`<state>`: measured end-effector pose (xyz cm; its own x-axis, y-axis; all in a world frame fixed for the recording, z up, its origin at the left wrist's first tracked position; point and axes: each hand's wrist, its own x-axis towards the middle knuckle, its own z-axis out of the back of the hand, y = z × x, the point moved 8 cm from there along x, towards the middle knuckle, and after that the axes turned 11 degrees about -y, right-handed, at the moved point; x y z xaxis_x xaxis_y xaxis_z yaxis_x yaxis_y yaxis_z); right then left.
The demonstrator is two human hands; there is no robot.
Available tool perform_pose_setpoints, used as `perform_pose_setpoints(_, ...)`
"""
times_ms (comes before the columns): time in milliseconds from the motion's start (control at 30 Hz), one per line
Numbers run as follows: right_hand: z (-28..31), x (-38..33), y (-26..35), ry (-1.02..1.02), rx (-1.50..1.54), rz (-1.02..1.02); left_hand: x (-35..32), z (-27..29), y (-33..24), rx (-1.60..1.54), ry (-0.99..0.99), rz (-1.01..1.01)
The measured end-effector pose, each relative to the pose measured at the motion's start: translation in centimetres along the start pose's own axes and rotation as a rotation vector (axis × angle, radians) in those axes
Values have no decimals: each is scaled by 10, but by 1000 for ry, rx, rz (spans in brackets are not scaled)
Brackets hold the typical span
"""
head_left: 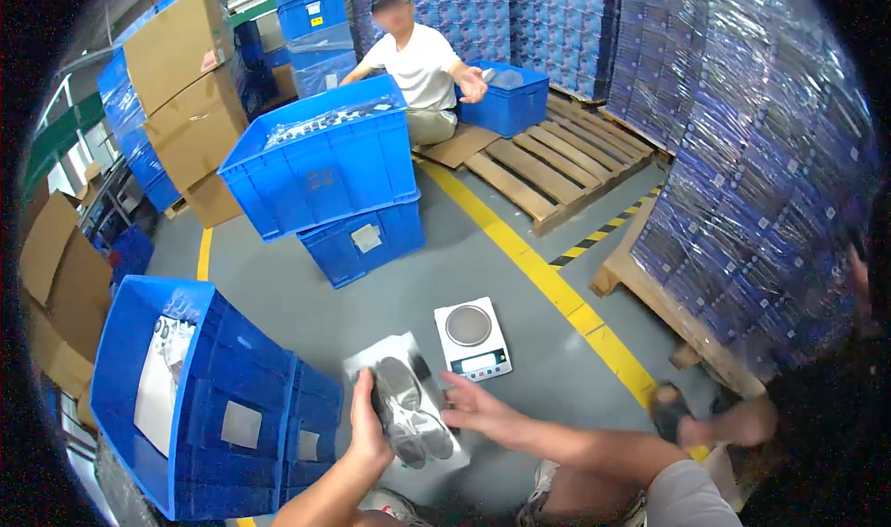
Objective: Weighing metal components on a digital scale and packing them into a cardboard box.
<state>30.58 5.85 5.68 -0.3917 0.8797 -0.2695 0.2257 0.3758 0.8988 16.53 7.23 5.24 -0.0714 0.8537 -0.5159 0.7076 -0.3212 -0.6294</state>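
Observation:
My left hand [368,425] grips the left edge of a clear plastic bag [408,406] with dark grey parts inside, held flat above the floor. On the bag's right side my right hand [478,409] is spread open, fingertips touching or just off its edge. A small white scale [472,338] with a round steel pan sits on the grey floor just beyond the bag.
A tilted blue crate [200,406] stands at my left. Two stacked blue crates [325,169] sit ahead. A seated person [418,63] works at a blue bin [509,100] on wooden pallets [548,160]. Wrapped stacks of boxes [761,174] rise on the right. A yellow floor line [548,276] runs diagonally.

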Motion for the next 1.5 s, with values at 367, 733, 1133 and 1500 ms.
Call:
perform_pose_setpoints(367,-4,6,-8,-166,-70,-52,8,-8,6,163,133,-79)
perform_pose_setpoints(733,-12,-16,5,-28,543,-484,18,-9,11,115,267,25)
perform_pose_setpoints(1133,-41,-33,-29,60,504,-415,-17,-25,-17,-128,283,32)
perform_pose_setpoints(1500,-62,-53,-33,75,498,-399,23,27,12,-4,189,41)
